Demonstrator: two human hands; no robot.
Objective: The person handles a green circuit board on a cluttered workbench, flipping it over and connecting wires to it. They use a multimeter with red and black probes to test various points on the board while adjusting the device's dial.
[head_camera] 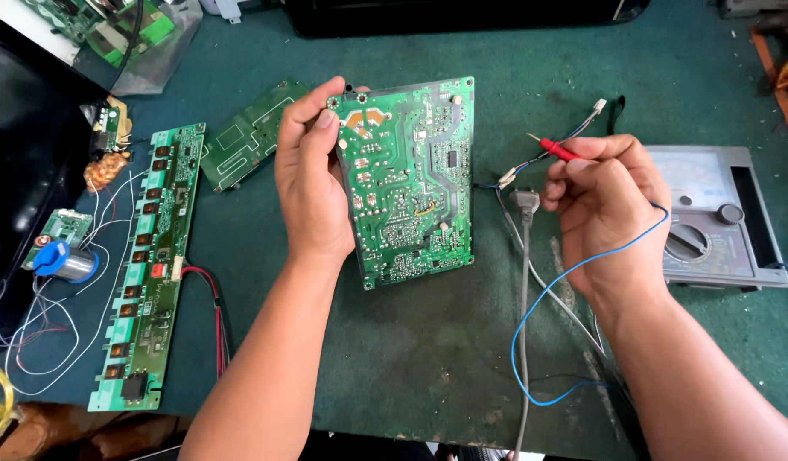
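Left hand grips one circuit board; right hand pinches one red probe.

Both forearms are bare, without sleeves, gloves, rings or watch.

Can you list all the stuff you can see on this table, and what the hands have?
Large circuit board: 1, green, held up at centre.
Long narrow board: 1, green, lying left.
Small board: 1, green, behind the held board.
Test probe: 1, red, with blue wire.
Analogue multimeter: 1, grey, far right.
Grey cable: 1, centre-right.
Table mat: 1, dark green.
Left hand: grips the large board's edge.
Right hand: pinches the probe.
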